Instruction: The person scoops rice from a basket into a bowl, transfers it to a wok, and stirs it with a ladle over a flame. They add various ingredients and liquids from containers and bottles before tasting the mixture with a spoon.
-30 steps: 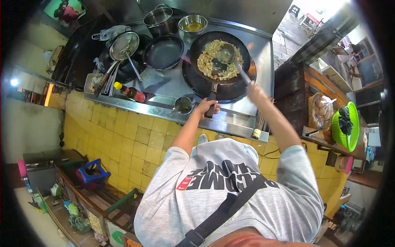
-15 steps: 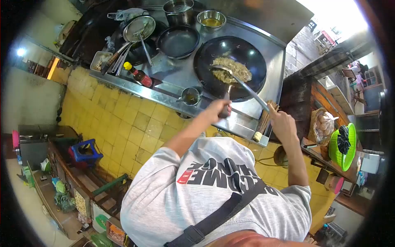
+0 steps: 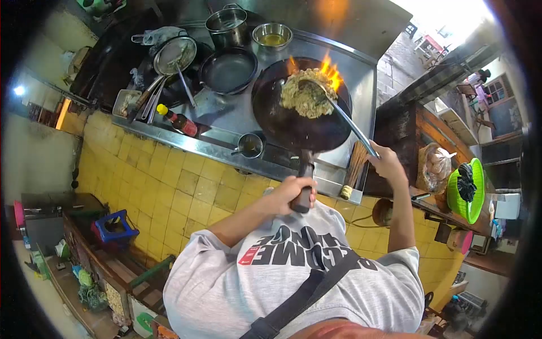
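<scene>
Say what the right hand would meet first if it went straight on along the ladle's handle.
Going that way, the right hand would probably come first to the near-right rim of the wok, short of the food. Depth is unclear; it might pass above.

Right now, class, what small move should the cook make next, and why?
Probably draw the food toward the near side of the pan with the ladle in the right hand: flames rise at the food's far edge, and the near side looks bare.
</scene>
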A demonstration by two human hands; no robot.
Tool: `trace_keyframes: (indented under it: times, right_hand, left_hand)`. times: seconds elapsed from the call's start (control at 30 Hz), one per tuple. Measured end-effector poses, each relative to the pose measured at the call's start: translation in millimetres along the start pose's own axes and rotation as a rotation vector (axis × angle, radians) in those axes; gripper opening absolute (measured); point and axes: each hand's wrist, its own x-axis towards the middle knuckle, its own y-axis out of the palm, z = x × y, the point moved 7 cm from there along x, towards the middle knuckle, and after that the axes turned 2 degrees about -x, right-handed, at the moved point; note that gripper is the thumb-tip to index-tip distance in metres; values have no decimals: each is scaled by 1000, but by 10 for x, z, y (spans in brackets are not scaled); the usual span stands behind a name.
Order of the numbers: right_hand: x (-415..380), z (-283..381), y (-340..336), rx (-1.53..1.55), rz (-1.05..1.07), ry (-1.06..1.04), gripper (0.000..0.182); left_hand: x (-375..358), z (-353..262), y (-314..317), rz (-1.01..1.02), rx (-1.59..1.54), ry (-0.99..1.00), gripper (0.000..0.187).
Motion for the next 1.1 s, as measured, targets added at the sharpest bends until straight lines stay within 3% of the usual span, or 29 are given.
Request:
trace_keyframes:
  times: [0.07, 0.13, 0.2, 0.27, 0.3, 0.4, 0.47, 0.53, 0.6, 0.63, 0.67, 0.7, 0.73, 0.8, 0.87, 0.9, 0.93, 0.97, 1.0, 1.03, 1.07, 1.1]
  right_hand:
    - [157, -84, 203, 90, 40, 76, 40]
    - [340, -197, 557, 270, 115, 238, 37]
    - [519, 230, 912, 258, 94, 262, 36]
    - [672, 260, 1146, 124, 94, 183, 37]
    - [756, 230, 1017, 21, 87, 45, 36]
    - [714, 82, 336, -130, 227, 229, 30]
    - [1054, -353, 861, -30, -83, 191, 29]
    - [1062, -30, 1281, -113, -182, 305, 30]
    - [1002, 243, 1383, -36, 72, 279, 34]
    - [1029, 128, 1293, -59, 97, 198, 37]
    - [932, 214, 906, -83, 258, 166, 38]
    - [998, 33, 675, -239, 209, -9, 37]
    - [891, 113, 355, -182, 286, 141, 36]
    - [1063, -68, 471, -235, -19, 179, 33]
    - [1199, 44, 1093, -417, -257, 40, 30]
    - [1310, 11, 1395, -197, -125, 165, 31]
    - [991, 479, 1153, -48, 135, 285, 34]
    - [849, 551, 1015, -32, 182, 204, 33]
    - [721, 535, 889, -11, 222, 124, 33]
    - [564, 485, 624, -128, 193, 74, 32]
    - [363, 490, 402, -248, 168, 27, 30]
    - [143, 596, 189, -362, 90, 0, 31]
  left_hand:
    - [164, -66, -118, -12, 21, 35, 14]
    - [527, -345, -383, 68, 129, 228, 13]
    - [1070, -587, -841, 50, 279, 425, 12]
    - [1358, -821, -1080, 45, 324, 485, 12]
    - [1399, -878, -1112, 50, 335, 490, 12]
    - [1492, -866, -1240, -109, 377, 459, 15]
    - [1465, -928, -1195, -73, 373, 483, 17]
    - [1476, -902, -1213, -89, 375, 479, 17]
    - [1462, -941, -1208, -72, 429, 486, 19]
    - [1426, -929, -1231, -76, 435, 481, 19]
    - [1405, -945, -1226, -93, 446, 483, 19]
    - [1406, -946, -1198, -107, 450, 486, 20]
    - [1418, -940, -1173, -104, 444, 486, 20]
    - [1391, -1006, -1183, -168, 437, 546, 16]
    - [1422, -1057, -1163, -246, 312, 601, 15]
    - [1528, -1017, -1176, -208, 307, 519, 15]
    - [1613, -929, -1182, -173, 302, 434, 15]
    - [1617, -935, -1111, -262, 318, 545, 12]
    - [1375, -781, -805, -322, 145, 449, 9]
    - [1061, -651, -333, -135, 28, 382, 9]
    - [791, -537, 120, 158, -275, 187, 14]
    - [467, -543, 343, 150, -73, 208, 15]
